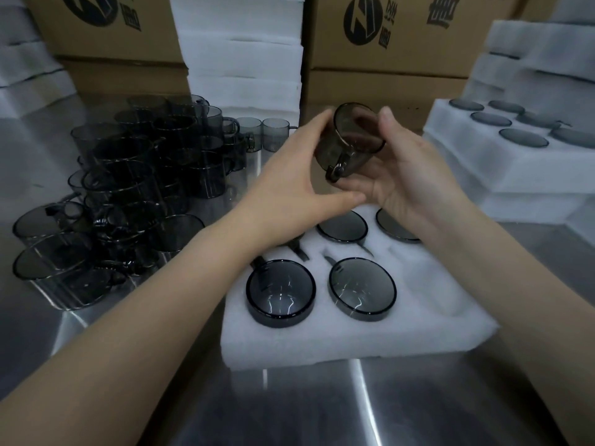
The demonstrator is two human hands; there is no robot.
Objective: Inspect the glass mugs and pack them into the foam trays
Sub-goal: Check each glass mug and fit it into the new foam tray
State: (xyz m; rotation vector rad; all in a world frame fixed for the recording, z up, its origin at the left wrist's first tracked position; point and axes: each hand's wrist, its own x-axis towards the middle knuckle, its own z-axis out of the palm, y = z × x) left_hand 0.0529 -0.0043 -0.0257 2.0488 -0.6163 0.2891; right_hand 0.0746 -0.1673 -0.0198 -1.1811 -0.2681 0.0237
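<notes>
Above the foam tray [322, 336], we grip one smoked glass mug [351, 140] between both hands, left hand [289, 178] curled round its far side, right hand [409, 175] cupping beneath; its axis tilts, handle down toward us.

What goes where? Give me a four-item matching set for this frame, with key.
1 held mug
2 loose mugs
3 near foam tray
4 cardboard box

A stacked at left on the steel table
B at the back, black logo
C tilted in the air above the tray
D front centre, mugs seated in its pockets

Pairs: 1-C, 2-A, 3-D, 4-B
</notes>
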